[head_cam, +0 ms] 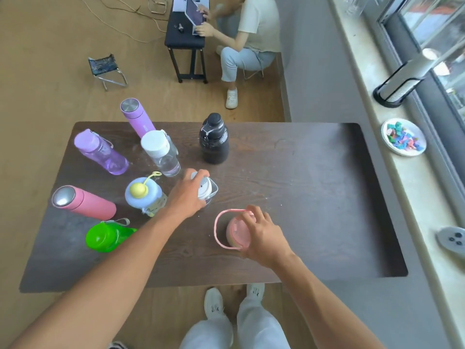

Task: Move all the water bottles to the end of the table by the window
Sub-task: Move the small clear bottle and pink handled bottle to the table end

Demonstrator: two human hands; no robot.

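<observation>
Several water bottles stand on the left half of the dark wooden table [314, 197]. My left hand [187, 195] grips the top of a clear bottle with a white lid [208, 188] near the table's middle. My right hand [261, 235] holds the lid of a pink bottle with a loop handle [235, 234] close to the front edge. Untouched are a black bottle [214, 142], a clear white-capped bottle [162, 153], a purple flask [137, 117], a translucent purple bottle [100, 152], a pink flask [84, 202], a blue-lidded bottle [144, 195] and a green bottle [108, 236].
The window sill [415, 185] runs along the right, holding a plate of coloured bits [403, 137], a black-and-white stand [400, 84] and a grey controller [453, 239]. A seated person [249, 41] works at a small black bench beyond the table. A folding stool [107, 69] stands on the floor.
</observation>
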